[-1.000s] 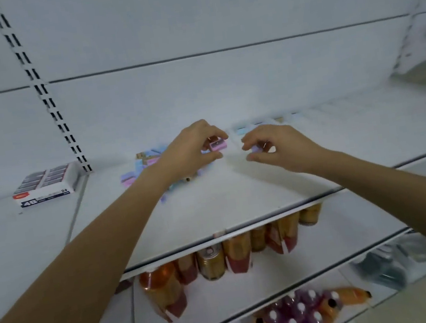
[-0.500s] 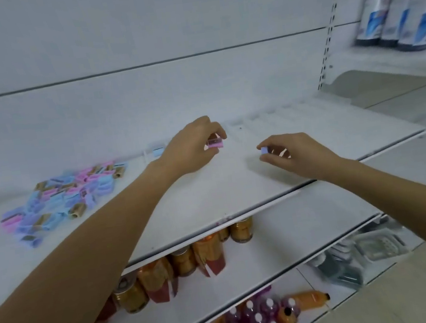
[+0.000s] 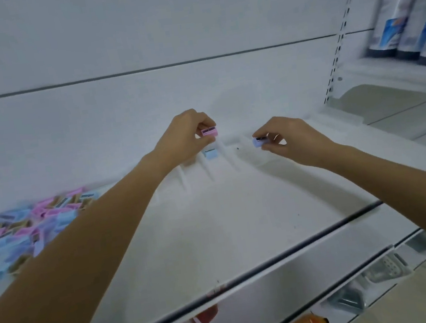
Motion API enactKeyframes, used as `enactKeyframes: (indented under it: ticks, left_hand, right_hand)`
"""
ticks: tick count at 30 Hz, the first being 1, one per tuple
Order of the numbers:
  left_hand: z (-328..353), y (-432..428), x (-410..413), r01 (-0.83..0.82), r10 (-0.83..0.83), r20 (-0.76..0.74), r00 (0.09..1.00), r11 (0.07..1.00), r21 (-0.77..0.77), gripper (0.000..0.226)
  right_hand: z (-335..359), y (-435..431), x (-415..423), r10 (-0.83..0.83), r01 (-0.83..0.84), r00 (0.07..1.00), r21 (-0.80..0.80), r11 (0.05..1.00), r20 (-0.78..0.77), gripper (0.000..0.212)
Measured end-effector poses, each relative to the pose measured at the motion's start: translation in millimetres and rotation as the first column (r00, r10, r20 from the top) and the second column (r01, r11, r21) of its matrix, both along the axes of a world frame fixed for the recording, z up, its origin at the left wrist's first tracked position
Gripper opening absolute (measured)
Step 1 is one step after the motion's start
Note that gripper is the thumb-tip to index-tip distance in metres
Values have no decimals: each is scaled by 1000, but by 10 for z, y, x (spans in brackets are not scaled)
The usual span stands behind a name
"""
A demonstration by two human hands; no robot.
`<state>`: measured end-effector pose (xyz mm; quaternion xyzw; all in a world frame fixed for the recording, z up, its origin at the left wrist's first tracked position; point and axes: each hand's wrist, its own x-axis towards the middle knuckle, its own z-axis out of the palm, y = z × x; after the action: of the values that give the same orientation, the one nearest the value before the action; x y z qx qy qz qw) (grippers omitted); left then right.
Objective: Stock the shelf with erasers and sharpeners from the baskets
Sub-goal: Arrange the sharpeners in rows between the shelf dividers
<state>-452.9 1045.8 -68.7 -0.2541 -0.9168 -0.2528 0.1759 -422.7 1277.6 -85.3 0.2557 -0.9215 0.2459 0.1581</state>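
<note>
Pinching a pink sharpener (image 3: 209,131) in curled fingertips, left hand (image 3: 186,137) hovers over the shelf (image 3: 242,225) back. Right hand (image 3: 293,139) pinches a lilac sharpener (image 3: 258,141), also over the shelf back. Blue sharpener (image 3: 210,154) sits on the shelf; pile of sharpeners (image 3: 24,229) at shelf's left end.

Head view, close, looking forward and down onto white shelf (image 3: 243,228), edges somewhat blurred

Left hand (image 3: 185,139) pinching pink sharpener (image 3: 209,131), right hand (image 3: 294,137) pinching likely lilac sharpener (image 3: 258,142)
</note>
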Motion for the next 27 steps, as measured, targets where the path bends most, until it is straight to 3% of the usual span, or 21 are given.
enactKeyframes:
  ticks: [11, 18, 27]
  left_hand:
    - [-228, 132, -348, -154, 169, 106, 980, 978, -139, 21]
    - [-285, 184, -356, -206, 238, 180, 954, 962, -180, 18]
    - [-362, 230, -325, -238, 270, 151, 951, 950, -200, 16]
  right_hand:
    - [-45, -262, -867, 153, -167, 985, 228, 959, 81, 22]
    - [-132, -327, -1032, 193, -152, 980, 448, 881, -49, 22]
    - [-185, -308, -1045, 141, -90, 986, 437, 895, -86, 23]
